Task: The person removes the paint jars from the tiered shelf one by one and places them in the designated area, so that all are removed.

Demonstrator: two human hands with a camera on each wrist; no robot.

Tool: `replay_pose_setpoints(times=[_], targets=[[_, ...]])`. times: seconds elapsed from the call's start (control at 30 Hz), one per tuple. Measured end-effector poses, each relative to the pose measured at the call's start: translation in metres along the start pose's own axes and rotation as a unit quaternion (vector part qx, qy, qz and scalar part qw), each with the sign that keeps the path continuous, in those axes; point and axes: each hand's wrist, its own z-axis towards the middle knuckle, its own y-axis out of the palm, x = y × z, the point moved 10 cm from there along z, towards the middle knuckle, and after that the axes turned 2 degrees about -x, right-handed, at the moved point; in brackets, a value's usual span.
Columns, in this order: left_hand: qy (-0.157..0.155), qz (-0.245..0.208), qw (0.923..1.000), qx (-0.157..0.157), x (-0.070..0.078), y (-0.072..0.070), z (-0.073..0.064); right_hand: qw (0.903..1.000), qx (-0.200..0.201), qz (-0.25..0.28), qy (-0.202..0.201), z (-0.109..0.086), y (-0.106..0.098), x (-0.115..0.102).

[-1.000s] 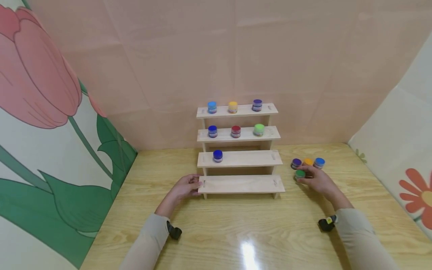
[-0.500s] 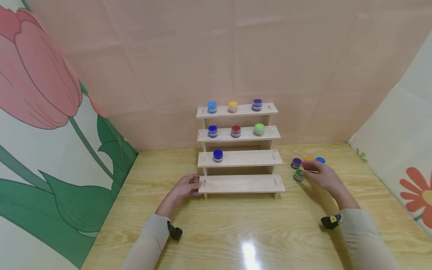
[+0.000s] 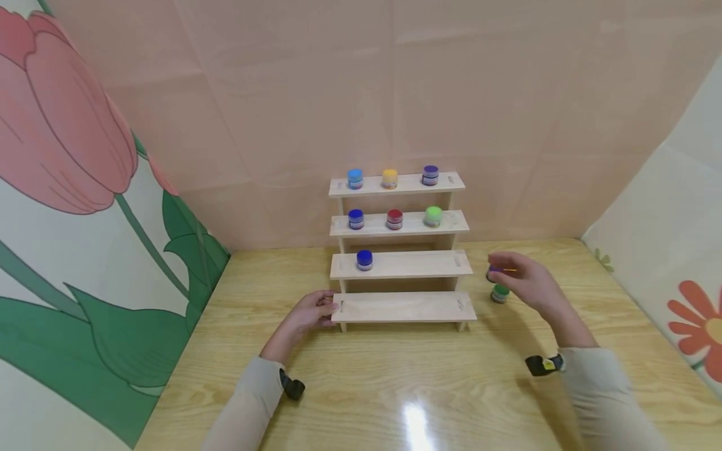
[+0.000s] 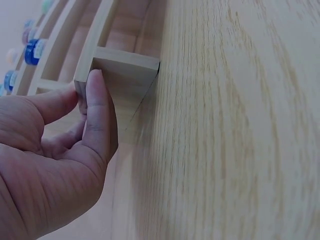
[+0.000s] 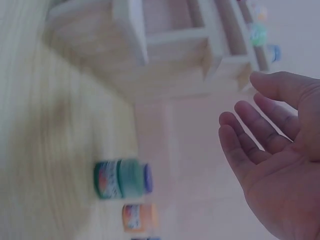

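Observation:
My left hand pinches the left end of the lowest step of a four-tier wooden display stand; in the left wrist view, thumb and fingers close on the board's corner. My right hand, fingers loosely bent and holding nothing, hovers over small paint jars to the stand's right. A green-lidded jar stands just below it, also upright in the right wrist view as a green jar. The hand overlaps a purple-lidded jar. An orange jar is mostly covered by the hand in the head view.
Light blue, yellow and purple jars stand on the top tier. Dark blue, red and light green jars are one tier down. Another dark blue jar sits on the third tier.
My right hand has let go of the green jar, drawn back, then risen and moved left over the jars. My left hand stays on the stand.

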Motion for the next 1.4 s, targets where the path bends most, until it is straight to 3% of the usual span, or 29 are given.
replay_pose_setpoints(times=[0.5,0.83,1.4], targets=[[0.004,0.001,1.0000,-0.004,0.000,-0.001,0.000,0.9966,0.004,0.040,-0.072,0.015,0.021,-0.059],[0.002,0.004,1.0000,-0.004,-0.002,0.000,0.001,0.9966,-0.033,0.047,-0.058,0.030,0.048,-0.074],[0.000,0.001,1.0000,-0.006,0.000,-0.001,-0.001,0.9899,-0.054,0.102,-0.083,0.053,0.086,-0.109]])
